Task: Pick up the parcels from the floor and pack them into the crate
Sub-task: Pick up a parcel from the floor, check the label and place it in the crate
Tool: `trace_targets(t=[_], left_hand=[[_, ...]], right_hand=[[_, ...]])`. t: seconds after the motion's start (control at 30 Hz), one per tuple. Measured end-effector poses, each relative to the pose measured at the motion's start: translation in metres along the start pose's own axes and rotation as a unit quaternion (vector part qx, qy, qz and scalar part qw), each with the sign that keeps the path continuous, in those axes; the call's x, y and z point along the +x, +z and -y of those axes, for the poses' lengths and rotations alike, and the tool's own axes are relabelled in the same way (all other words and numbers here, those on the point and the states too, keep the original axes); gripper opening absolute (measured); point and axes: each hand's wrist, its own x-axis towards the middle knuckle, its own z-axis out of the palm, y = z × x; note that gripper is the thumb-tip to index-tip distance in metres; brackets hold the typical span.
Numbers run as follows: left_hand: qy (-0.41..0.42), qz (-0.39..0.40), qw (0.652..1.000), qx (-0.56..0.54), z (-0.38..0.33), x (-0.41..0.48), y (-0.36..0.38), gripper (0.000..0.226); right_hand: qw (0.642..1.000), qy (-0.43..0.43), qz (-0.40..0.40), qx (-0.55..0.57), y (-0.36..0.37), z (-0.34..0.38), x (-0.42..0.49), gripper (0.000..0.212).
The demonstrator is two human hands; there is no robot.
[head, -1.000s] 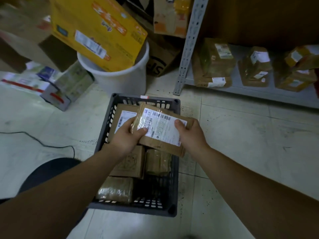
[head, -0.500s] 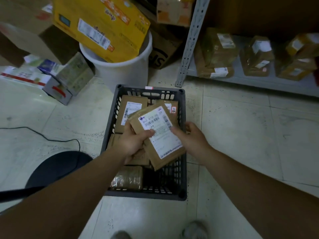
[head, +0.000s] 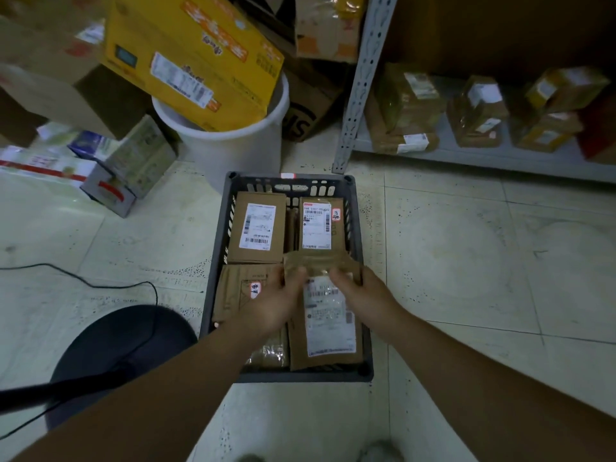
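A dark grey plastic crate (head: 221, 261) stands on the tiled floor in front of me. Both hands hold a flat brown parcel (head: 328, 325) with a white label, lying lengthwise in the crate's near right part. My left hand (head: 271, 306) grips its far left edge and my right hand (head: 365, 295) grips its far right edge. Two labelled brown parcels fill the far end, one on the left (head: 256, 228) and one on the right (head: 318, 225). Another brown parcel (head: 236, 291) lies under my left hand, and a plastic-wrapped one (head: 270, 353) shows near the front wall.
A white bucket (head: 233, 151) holding a yellow box (head: 190, 51) stands just behind the crate. Cartons (head: 110, 168) are piled at the left. A metal shelf post (head: 361, 81) and shelved parcels (head: 410, 105) are at the right. A black cable (head: 100, 285) and a dark round base (head: 116, 341) lie at the left.
Both hands turned the labelled parcel lengthwise and lowered it from above the crate into its near right part. The view also shifted, so the crate sits lower.
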Motion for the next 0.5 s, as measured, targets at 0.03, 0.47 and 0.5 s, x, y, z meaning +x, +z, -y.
trace_targets(t=[0.03, 0.47, 0.5], left_hand=[[-0.026, -0.022, 0.999, -0.018, -0.001, 0.002, 0.002, 0.071], [0.056, -0.037, 0.998, 0.007, 0.015, -0.017, 0.035, 0.038], [0.05, -0.033, 0.998, 0.005, 0.018, -0.018, 0.037, 0.035]], right_hand=[[1.0, 0.019, -0.009, 0.007, 0.0, -0.004, 0.0, 0.051], [0.99, 0.025, -0.092, -0.106, -0.014, -0.029, -0.011, 0.04], [0.988, 0.023, -0.09, -0.121, -0.015, -0.031, -0.013, 0.041]])
